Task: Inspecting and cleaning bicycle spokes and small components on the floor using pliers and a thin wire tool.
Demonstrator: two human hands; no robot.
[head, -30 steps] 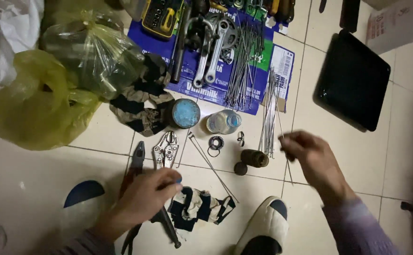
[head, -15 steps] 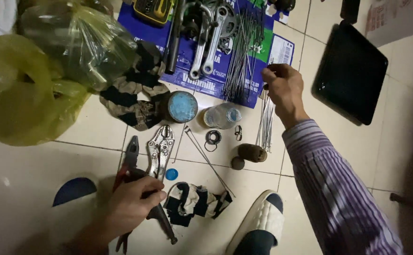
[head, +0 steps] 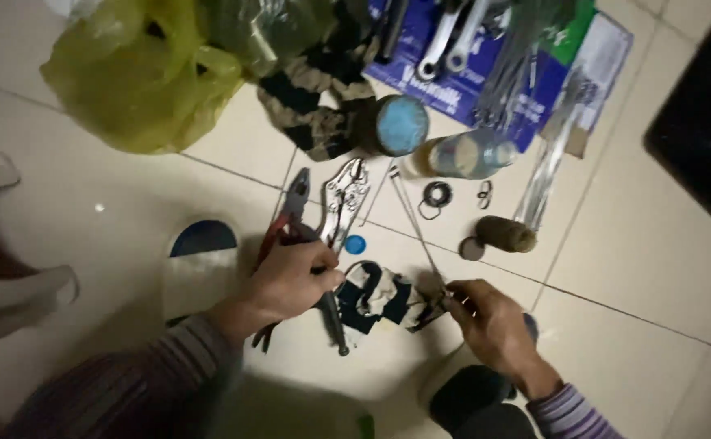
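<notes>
We had the thin straight steel wire rod (head: 415,223) pinched at its near end by our right hand (head: 489,321) – it ran up and away across the pale floor tile (head: 615,268). Rod was slim, grey, bare metal. Right fingers (head: 457,302) were closed tight on it. Left hand (head: 294,280) was wrapped shut around a dark-handled tool (head: 332,321), beside the striped black-and-white work glove (head: 380,297).
</notes>
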